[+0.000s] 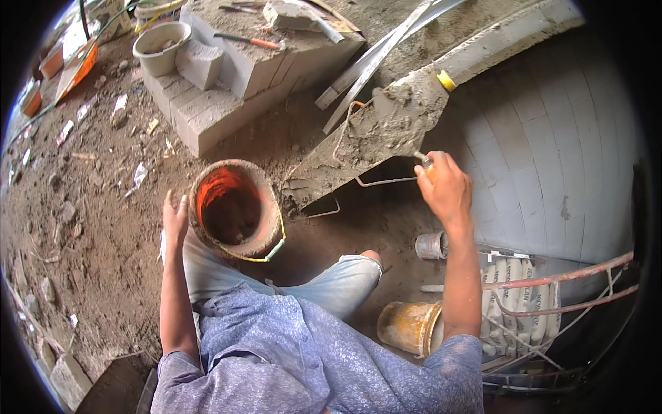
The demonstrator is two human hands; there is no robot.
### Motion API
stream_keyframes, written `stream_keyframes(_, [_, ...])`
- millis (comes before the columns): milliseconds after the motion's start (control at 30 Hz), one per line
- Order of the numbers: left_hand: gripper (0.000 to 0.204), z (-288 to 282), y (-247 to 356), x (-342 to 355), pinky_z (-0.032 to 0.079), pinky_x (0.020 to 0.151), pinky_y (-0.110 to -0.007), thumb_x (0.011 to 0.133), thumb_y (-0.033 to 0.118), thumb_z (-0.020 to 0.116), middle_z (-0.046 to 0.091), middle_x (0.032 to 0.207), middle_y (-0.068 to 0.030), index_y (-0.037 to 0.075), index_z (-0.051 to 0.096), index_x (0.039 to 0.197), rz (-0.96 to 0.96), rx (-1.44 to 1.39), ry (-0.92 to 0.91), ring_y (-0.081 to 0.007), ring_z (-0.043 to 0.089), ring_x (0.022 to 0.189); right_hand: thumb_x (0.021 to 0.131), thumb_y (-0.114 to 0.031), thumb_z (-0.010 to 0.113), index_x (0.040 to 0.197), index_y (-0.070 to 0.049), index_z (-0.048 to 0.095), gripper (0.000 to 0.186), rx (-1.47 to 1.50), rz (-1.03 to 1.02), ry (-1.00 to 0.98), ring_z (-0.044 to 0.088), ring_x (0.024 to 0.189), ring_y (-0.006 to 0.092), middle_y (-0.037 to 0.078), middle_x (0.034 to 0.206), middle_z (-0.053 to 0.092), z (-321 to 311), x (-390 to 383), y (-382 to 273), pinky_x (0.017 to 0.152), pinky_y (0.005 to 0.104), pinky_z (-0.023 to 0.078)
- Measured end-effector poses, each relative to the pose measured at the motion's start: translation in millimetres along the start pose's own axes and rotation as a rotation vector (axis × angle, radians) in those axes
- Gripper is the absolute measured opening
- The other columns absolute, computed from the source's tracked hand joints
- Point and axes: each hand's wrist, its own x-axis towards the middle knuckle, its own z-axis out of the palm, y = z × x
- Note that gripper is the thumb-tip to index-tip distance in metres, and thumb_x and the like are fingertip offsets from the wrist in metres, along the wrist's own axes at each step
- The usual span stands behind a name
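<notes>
My right hand (pixel 445 185) grips a trowel handle (pixel 428 161) at the lower right edge of a board (pixel 369 148) coated in wet grey mortar, with bent metal rods along it. My left hand (pixel 176 210) hangs just left of a dirty bucket (pixel 272 207) with its fingers apart and nothing in them. The bucket is orange inside, has a wire handle with a pale green grip, and holds dark material at the bottom. The trowel's blade is too unclear to make out.
Stacked blocks (pixel 221 90) with a grey pail (pixel 155 48) and tools stand at upper left. Pale strips (pixel 365 69) lean beside the board. A yellow bucket (pixel 400 324), a small pail (pixel 431 245), sacks (pixel 517 310) and a red metal frame (pixel 565 279) lie low at right. Rubble covers the left ground.
</notes>
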Motion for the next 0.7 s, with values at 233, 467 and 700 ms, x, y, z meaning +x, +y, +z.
stream_keyframes(233, [0.037,31,5,21,0.043,0.068,-0.026,0.103,0.047,0.061,0.058,0.086,0.0053,0.01,0.067,0.101,-0.258,-0.149,-0.33,-0.0068,0.049,0.076,0.089,-0.022,0.076,0.109,-0.002,0.069,0.029,0.996,-0.159,-0.334,0.063,0.07,0.0145,0.006,0.081,0.066,-11,-31,16,0.065,0.0291,0.051])
stream_keyframes(467, [0.048,53,3,-14,0.049,0.084,-0.028,0.105,0.044,0.058,0.068,0.108,-0.0012,0.003,0.065,0.129,-0.245,-0.242,-0.362,-0.0109,0.059,0.095,0.095,-0.026,0.069,0.105,0.002,0.066,0.029,0.857,0.194,-0.251,0.065,0.061,0.0162,0.012,0.071,0.067,28,-20,16,0.057,0.0351,0.052])
stream_keyframes(700, [0.049,88,64,-46,0.049,0.09,-0.028,0.104,0.041,0.061,0.07,0.111,-0.0032,0.0,0.067,0.13,-0.157,-0.265,-0.34,-0.0105,0.061,0.101,0.082,-0.025,0.059,0.102,-0.002,0.074,0.034,0.525,-0.107,-0.999,0.073,0.095,0.0381,0.022,0.096,0.074,172,-83,-79,0.084,0.0477,0.056])
